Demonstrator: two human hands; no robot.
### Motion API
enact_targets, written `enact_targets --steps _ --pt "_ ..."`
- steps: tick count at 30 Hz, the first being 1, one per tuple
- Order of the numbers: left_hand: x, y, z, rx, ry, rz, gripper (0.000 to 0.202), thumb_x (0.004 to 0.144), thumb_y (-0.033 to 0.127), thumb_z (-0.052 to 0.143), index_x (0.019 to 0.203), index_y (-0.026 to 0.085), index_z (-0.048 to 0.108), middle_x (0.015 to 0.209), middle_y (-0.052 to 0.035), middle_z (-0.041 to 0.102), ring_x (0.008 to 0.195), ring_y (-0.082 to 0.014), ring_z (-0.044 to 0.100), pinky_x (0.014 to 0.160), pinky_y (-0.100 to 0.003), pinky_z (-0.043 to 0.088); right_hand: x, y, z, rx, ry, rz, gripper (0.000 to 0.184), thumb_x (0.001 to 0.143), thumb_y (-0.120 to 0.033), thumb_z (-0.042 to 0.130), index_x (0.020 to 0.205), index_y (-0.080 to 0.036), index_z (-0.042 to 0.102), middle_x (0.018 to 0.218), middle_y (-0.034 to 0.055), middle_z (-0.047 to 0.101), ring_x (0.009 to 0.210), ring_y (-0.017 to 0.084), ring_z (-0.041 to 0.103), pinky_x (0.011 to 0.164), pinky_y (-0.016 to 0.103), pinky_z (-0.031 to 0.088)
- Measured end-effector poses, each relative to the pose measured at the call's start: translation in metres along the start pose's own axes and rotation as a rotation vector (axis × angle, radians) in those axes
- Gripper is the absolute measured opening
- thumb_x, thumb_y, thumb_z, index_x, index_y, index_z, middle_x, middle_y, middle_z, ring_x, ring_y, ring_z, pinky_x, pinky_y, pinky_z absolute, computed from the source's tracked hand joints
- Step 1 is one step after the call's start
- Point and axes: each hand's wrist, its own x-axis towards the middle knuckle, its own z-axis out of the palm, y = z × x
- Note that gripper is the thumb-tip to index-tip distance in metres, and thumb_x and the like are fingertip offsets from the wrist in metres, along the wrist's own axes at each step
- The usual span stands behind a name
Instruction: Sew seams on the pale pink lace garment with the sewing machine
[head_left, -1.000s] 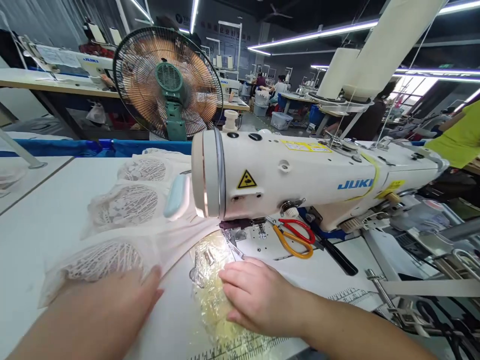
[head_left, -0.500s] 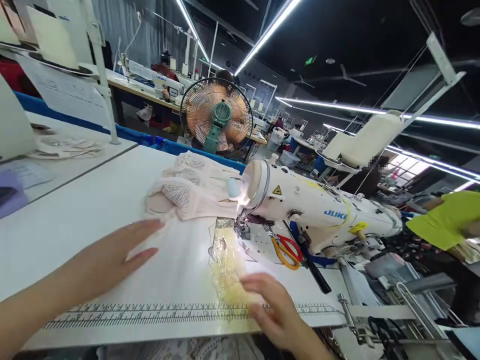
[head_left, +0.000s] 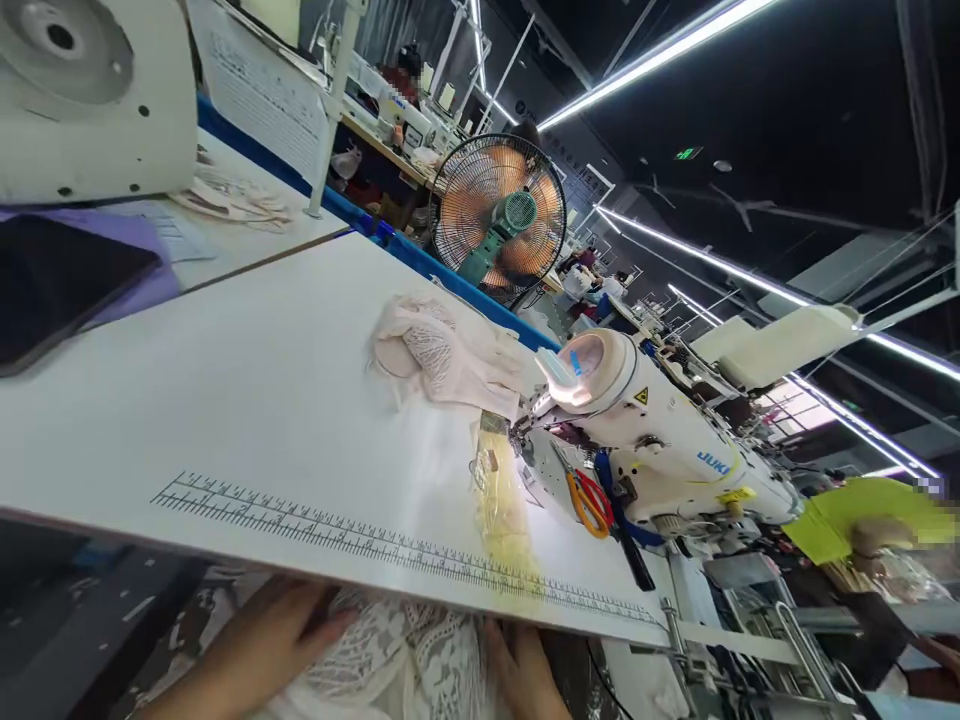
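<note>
Both my hands are down below the front edge of the white table [head_left: 247, 400], on a heap of white lace fabric [head_left: 405, 660] in my lap. My left hand [head_left: 262, 640] grips the lace from the left, thumb and fingers closed on it. Only part of my right hand [head_left: 521, 670] shows, with its fingers closed on the right side of the same lace. On the table, a pile of pale pink lace pieces [head_left: 442, 355] lies to the left of the white JUKI sewing machine [head_left: 660, 440].
A yellowish plastic bag [head_left: 502, 500] lies in front of the needle and red-and-orange scissors [head_left: 589, 500] on the machine bed. A printed ruler [head_left: 375, 545] runs along the table edge. Behind stand a fan [head_left: 499, 215], another machine [head_left: 90, 90] and a dark tablet [head_left: 52, 280].
Both hands left the table top and dropped below its front edge onto the lace in my lap. The view swung left and pulled back from the sewing machine.
</note>
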Motion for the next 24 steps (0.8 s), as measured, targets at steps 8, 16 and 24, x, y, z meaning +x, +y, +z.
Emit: enact_targets --steps 8,16,24 --pt "-0.001 -0.003 0.002 -0.02 -0.185 -0.06 0.058 0.081 0.051 0.041 0.12 0.013 0.06 0.119 -0.0144 0.064 0.113 -0.0331 0.056 0.09 -0.042 0.048 -0.005 -0.016 0.017 -0.027 -0.082 0.003 0.047 0.097 -0.04 0.029 0.125 -0.014 0.056 0.123 0.0183 0.06 0.12 0.03 0.053 0.098 0.048 0.044" --pt "-0.031 0.019 -0.012 0.028 -0.143 -0.051 0.042 0.078 0.037 0.06 0.11 0.01 0.064 0.099 -0.0182 0.068 0.092 -0.0336 0.065 0.079 -0.042 0.053 -0.054 0.005 0.015 -0.162 -0.12 -0.013 0.05 0.098 -0.036 0.022 0.13 -0.01 0.049 0.128 0.0208 0.055 0.12 0.031 0.053 0.097 0.048 0.048" --pt "-0.075 0.04 0.006 -0.089 0.057 0.073 0.023 0.088 0.015 0.035 0.078 0.019 0.056 0.087 -0.0058 0.062 0.087 -0.0207 0.056 0.084 -0.035 0.044 -0.071 -0.008 -0.011 -0.132 0.012 -0.155 0.034 0.097 -0.039 0.031 0.093 -0.02 0.059 0.085 0.0149 0.069 0.082 0.028 0.068 0.07 0.038 0.057"
